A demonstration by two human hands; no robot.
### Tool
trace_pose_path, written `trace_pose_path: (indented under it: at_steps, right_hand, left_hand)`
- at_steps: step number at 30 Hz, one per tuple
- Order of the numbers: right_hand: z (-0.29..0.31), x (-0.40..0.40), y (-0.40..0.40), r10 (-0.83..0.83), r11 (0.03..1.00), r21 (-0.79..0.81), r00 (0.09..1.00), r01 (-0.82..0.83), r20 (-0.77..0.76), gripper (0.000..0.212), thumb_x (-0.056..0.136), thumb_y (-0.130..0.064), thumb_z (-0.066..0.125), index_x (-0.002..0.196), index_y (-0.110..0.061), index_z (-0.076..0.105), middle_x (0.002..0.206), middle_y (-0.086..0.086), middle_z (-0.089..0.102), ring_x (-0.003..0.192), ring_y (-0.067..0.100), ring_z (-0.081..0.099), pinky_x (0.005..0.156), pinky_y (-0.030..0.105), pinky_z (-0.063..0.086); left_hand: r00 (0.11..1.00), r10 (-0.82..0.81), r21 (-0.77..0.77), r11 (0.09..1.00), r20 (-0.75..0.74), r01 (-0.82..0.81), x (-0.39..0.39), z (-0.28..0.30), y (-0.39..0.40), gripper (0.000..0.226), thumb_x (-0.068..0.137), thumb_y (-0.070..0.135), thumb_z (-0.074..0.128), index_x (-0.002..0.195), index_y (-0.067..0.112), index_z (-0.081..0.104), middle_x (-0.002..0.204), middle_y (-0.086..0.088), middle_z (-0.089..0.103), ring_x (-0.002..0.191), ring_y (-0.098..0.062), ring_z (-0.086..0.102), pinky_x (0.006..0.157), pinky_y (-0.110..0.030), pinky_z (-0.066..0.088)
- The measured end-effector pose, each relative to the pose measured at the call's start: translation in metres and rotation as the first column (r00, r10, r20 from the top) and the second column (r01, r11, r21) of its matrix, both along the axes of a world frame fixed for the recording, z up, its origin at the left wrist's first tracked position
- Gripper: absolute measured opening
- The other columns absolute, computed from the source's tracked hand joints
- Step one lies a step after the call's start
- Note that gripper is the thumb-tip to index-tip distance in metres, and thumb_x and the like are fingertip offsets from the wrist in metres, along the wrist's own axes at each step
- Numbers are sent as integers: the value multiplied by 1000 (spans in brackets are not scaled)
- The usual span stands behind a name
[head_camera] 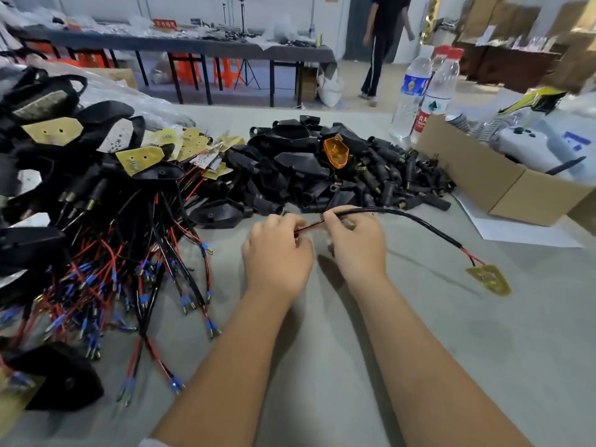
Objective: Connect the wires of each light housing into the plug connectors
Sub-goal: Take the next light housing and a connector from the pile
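The cable [403, 217] is hanging over the grey table [322, 317], right hand [358, 243] pinching its black sleeve, left hand [277, 253] pinching the red and black wires [309, 226], yellow board [490, 279] trailing right, bottle [412, 88] labels sitting too blurred to read.

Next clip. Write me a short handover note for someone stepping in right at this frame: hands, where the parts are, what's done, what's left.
Left hand pinches the red and black wire ends; right hand grips the black cable.
Its yellow board lies on the table to the right.
Wired units with blue terminals are heaped left; loose black housings are piled ahead.
No plug connector is visible on the held wires yet; that pile remains.
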State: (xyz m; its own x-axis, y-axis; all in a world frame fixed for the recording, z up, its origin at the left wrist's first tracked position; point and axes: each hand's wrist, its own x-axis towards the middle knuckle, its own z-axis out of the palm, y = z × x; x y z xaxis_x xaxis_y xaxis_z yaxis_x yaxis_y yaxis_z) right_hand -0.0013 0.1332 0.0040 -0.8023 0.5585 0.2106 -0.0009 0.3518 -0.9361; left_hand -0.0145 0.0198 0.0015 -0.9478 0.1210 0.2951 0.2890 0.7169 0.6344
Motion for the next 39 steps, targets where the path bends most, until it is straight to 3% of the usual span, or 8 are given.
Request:
trace_pose_path:
  at_steps: [6, 11, 16, 21, 24, 28, 34, 39]
  right_hand:
    - [-6, -7, 5, -16, 938, 344, 988, -39, 156, 23, 99, -27, 53, 89, -11, 66, 89, -2, 59, 85, 14, 47, 67, 24, 25]
    - [-6, -11, 2, 8, 882, 464, 989, -78, 150, 21, 99, -21, 51, 89, -6, 61, 85, 1, 56, 82, 18, 44, 64, 27, 21]
    - [-8, -13, 1, 12, 891, 444, 982, -95, 186, 20, 101, -24, 48, 88, -12, 57, 87, 4, 57, 85, 20, 45, 63, 29, 20]
    - [0, -3, 5, 9, 973, 229, 999, -19, 44, 24, 98, -31, 50, 81, -18, 60, 81, -6, 59, 92, 21, 55, 74, 34, 38]
    - [1, 0, 10, -5, 985, 172, 1000, 6, -4, 20, 98, -32, 52, 86, -22, 64, 86, -2, 59, 99, 24, 56, 88, 39, 44]
    - [2, -1, 7, 54, 994, 96, 998, -56, 28, 18, 99, -32, 51, 91, -23, 64, 92, -5, 63, 85, 10, 57, 74, 27, 41]
    - [2, 2, -1, 36, 983, -174, 995, -52, -94, 17, 102, -30, 47, 87, -29, 55, 97, 3, 69, 95, 21, 67, 87, 38, 53]
    - [9, 4, -1, -3, 895, -437, 978, -91, -209, 18, 106, -26, 38, 93, -21, 50, 89, 2, 71, 80, 20, 74, 61, 23, 55]
  left_hand:
    - [999, -5, 113, 994, 51, -1, -1, 0, -1, 27, 91, 17, 52, 112, 27, 66, 120, 6, 63, 119, -20, 49, 103, -41, 37]
    - [996, -14, 140, 990, 88, 2, -2, 0, 0, 25, 91, 19, 51, 103, 31, 69, 116, 9, 62, 115, -18, 51, 104, -41, 36]
    - [995, -23, 153, 988, 93, 8, -3, -2, -1, 25, 91, 19, 50, 97, 33, 70, 115, 12, 62, 111, -17, 53, 102, -41, 38]
    - [994, -25, 217, 976, 108, 1, -3, -1, -1, 26, 91, 18, 50, 87, 40, 63, 110, 14, 61, 109, -16, 54, 100, -42, 40]
    - [994, -12, 273, 962, 107, -18, -4, 1, -1, 21, 92, 19, 50, 90, 38, 58, 102, 14, 57, 107, -17, 54, 97, -42, 43]
    - [990, 1, 411, 910, 144, -61, -5, 0, -2, 11, 94, 26, 53, 104, 29, 49, 107, 9, 57, 105, -16, 55, 94, -38, 46]
    - [991, -11, 320, 947, 135, -33, -8, -3, -3, 16, 93, 30, 56, 106, 29, 47, 107, 12, 54, 96, -11, 53, 76, -25, 37]
    - [979, -12, 433, 898, 205, -80, -9, -1, -4, 16, 96, 35, 51, 110, 28, 57, 73, 11, 59, 68, 0, 55, 57, -16, 37]
